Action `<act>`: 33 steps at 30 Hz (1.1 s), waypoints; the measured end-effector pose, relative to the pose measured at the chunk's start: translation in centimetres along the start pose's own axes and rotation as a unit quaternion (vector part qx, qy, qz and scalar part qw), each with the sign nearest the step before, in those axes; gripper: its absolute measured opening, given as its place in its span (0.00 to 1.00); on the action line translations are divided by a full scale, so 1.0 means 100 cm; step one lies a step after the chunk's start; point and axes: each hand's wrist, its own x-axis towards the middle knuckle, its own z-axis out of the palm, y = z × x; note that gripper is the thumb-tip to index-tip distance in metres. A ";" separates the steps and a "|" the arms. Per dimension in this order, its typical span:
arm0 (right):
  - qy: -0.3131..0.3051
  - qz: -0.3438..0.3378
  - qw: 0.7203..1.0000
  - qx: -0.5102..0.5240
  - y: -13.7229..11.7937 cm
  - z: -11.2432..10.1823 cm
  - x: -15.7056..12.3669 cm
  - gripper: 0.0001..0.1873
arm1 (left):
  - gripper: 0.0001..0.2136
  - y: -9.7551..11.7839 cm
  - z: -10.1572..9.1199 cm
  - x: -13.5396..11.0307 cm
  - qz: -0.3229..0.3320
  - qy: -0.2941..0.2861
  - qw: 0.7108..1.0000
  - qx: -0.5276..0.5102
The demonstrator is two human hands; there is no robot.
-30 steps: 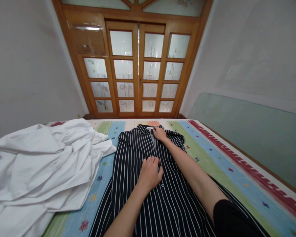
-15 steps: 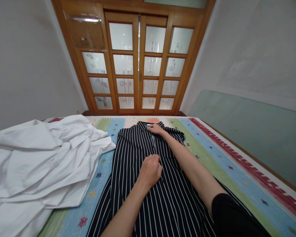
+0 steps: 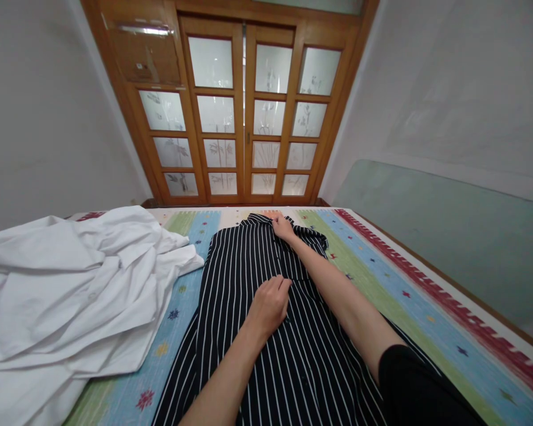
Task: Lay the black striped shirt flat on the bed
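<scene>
The black button-front shirt with thin white stripes (image 3: 257,331) lies flat on the striped, multicoloured woven mat (image 3: 382,284); its hem runs out of view at the bottom edge. Whether its placket is fastened is hard to make out. The left hand (image 3: 270,303) rests mid-chest on the shirt, fingers curled together, pinching at the placket. The right hand (image 3: 283,228) lies at the shirt's collar, fingers closed on the fabric there. Left of the shirt lies a crumpled white cloth garment (image 3: 71,296), cut off by the frame. No writing is legible.
</scene>
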 end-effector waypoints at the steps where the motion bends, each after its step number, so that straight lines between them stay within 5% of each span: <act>1: 0.005 0.004 1.000 -0.001 0.001 0.000 0.000 0.15 | 0.13 0.000 0.000 0.000 0.004 0.001 1.000 -0.006; 9: -0.003 -0.017 1.000 0.007 -0.002 0.007 -0.004 0.15 | 0.11 0.000 -0.003 0.001 -0.028 -0.006 0.999 -0.033; 15: -0.003 -0.049 0.998 0.041 0.017 -0.032 -0.014 0.14 | 0.14 -0.004 0.001 -0.001 -0.046 -0.032 0.998 -0.019; 19: 0.049 0.036 0.998 0.033 0.062 -0.075 -0.025 0.16 | 0.17 -0.005 0.004 -0.001 -0.050 -0.058 0.997 -0.005; 23: -0.003 0.141 0.989 0.031 0.108 -0.102 -0.045 0.09 | 0.21 -0.004 0.005 -0.001 -0.066 -0.076 0.995 0.021; 28: -0.128 0.215 0.966 0.071 0.133 -0.106 -0.073 0.11 | 0.26 -0.003 0.006 -0.001 -0.119 -0.053 0.989 0.064; 33: -0.132 0.232 0.957 0.112 0.133 -0.094 -0.079 0.15 | 0.27 -0.002 0.003 -0.001 -0.134 -0.068 0.985 0.082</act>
